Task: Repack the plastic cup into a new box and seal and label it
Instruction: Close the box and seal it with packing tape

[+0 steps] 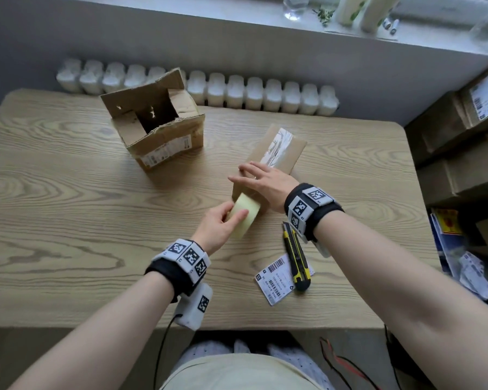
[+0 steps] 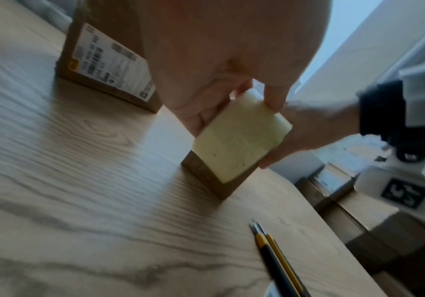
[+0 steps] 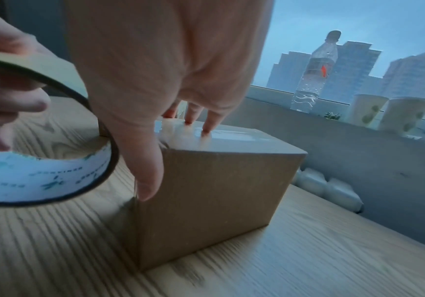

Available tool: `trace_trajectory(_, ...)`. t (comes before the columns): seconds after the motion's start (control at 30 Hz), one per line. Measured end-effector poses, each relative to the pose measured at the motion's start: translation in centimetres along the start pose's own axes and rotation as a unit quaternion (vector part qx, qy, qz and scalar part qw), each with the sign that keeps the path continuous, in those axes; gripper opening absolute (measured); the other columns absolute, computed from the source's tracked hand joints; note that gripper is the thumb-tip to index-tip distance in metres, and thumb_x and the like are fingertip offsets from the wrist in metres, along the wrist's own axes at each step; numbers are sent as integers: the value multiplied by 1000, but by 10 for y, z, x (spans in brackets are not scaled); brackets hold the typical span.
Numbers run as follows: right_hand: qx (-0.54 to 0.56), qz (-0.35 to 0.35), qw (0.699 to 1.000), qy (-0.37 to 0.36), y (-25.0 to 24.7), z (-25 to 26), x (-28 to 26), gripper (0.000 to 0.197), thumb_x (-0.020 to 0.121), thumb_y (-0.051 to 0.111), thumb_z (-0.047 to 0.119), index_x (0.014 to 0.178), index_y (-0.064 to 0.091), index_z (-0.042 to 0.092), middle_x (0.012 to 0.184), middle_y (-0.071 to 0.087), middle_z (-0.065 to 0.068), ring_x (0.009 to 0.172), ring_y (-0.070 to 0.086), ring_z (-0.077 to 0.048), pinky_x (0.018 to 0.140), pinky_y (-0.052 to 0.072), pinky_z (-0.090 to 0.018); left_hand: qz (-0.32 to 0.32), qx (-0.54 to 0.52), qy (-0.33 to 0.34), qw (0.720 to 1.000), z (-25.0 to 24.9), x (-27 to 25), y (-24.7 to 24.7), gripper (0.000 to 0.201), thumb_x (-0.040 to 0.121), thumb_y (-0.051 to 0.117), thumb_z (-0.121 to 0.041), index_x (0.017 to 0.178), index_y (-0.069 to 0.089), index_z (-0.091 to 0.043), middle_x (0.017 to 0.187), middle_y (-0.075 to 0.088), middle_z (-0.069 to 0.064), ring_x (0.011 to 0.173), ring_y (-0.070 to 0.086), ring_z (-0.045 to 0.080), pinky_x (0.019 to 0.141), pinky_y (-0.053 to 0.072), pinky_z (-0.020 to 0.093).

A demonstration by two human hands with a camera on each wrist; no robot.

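On the wooden table (image 1: 68, 192), the right hand (image 1: 265, 184) presses flat fingers on the taped new box (image 1: 279, 153); the left hand (image 1: 220, 226) grips the tape roll (image 1: 244, 215). Only the right wrist view shows its printed core; the cup is unseen.

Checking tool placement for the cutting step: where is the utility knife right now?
In the head view the utility knife lies on the table, right of centre, just under the right wrist, its rear end overlapping the loose shipping label; neither hand touches it.
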State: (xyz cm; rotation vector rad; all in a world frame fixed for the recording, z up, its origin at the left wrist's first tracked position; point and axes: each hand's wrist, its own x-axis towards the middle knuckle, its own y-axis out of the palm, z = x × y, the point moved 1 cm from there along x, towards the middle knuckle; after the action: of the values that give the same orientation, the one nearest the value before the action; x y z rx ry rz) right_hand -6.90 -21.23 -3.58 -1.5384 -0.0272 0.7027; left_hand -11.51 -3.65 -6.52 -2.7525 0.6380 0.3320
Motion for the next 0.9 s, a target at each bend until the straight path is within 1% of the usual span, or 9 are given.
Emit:
trace_trajectory(0.13, -4, 5, 1000, -20, -1, -4, 0, 93, 77, 64, 2, 149, 12, 32, 157, 12, -7, 145, 11, -27, 118, 18, -38, -35, 10, -10, 999, 6, 4, 14, 43, 86, 58, -41, 89, 60, 2, 71, 50, 5, 65, 42, 13, 62, 36, 30)
trace_trajectory(0.23, 8, 5, 1000, -24, -2, -6, 1, 91, 77, 63, -1, 149, 15, 31, 157, 12, -6, 145, 10, -26, 118, 16, -35, -46, 11, -24, 999, 4, 7, 21, 41, 86, 57, -43, 90, 61, -2, 74, 57, 11, 67, 47, 14, 64, 41, 35)
trace_trajectory(0.4, 17, -3, 999, -33, -3, -8, -1, 86, 80, 61, 1, 149, 17, 28, 157, 11, -8, 145, 9, -26, 118, 11, -31, -51, 73, -29, 996, 1, 12, 22, 34, 89, 58, -34, 83, 60, -1, 70, 58, 10, 66, 49, 17, 63, 40, 32)
trace_trajectory(0.5, 9, 1, 999, -34, -6, -7, -3, 87, 80, 61, -1, 149, 17, 27, 157, 9, -7, 146, 8, -25, 115, 5, -24, -47, 94, -63, 992, 17, 7, 18, 32, 90, 58, -33, 76, 58, -4, 65, 55, 3, 64, 47, 18, 61, 36, 31)
trace_trajectory(0.63, 8, -1, 999, -34, -4, -8, -4, 88, 80, 58, -4, 149, 14, 28, 158, 7, -6, 146, 7, -25, 116, 7, -26, -40, 70, -103, 991, 25, 7, 24, 35, 89, 59, -34, 84, 58, 0, 71, 56, 3, 66, 47, 18, 63, 37, 32)
trace_trajectory(0.7, 13, -6, 999, -28, -2, -9, -8, 87, 83, 55, -3, 149, 10, 31, 159, 5, -4, 146, 5, -24, 117, 8, -29, -41, 48, -111, 992, 22, 10, 27, 30, 89, 60, -32, 92, 57, -3, 81, 61, 5, 72, 55, 21, 68, 44, 34)
trace_trajectory(0.77, 16, -14, 1000, -14, -1, -8, -15, 82, 87, 48, -2, 149, 7, 31, 159, 3, -2, 146, 5, -21, 117, 8, -29, -39, 21, -119, 992, 21, 11, 29, 23, 88, 62, -28, 98, 54, -9, 94, 66, 9, 85, 63, 26, 78, 52, 41)
trace_trajectory(0.83, 22, -34, 999, 5, 0, -7, -23, 78, 88, 44, -2, 150, 8, 28, 159, 4, -1, 146, 6, -20, 116, 9, -29, -33, 24, -120, 992, 19, 11, 31, 18, 89, 61, -22, 100, 52, -12, 100, 65, 11, 93, 63, 28, 86, 51, 45)
trace_trajectory(0.9, 45, -55, 997, 27, 4, -6, -30, 76, 86, 46, -4, 150, 13, 24, 159, 8, -3, 146, 10, -21, 117, 14, -30, -31, 61, -117, 991, 19, 11, 33, 19, 89, 60, -19, 105, 54, -9, 106, 64, 12, 98, 61, 28, 91, 48, 45)
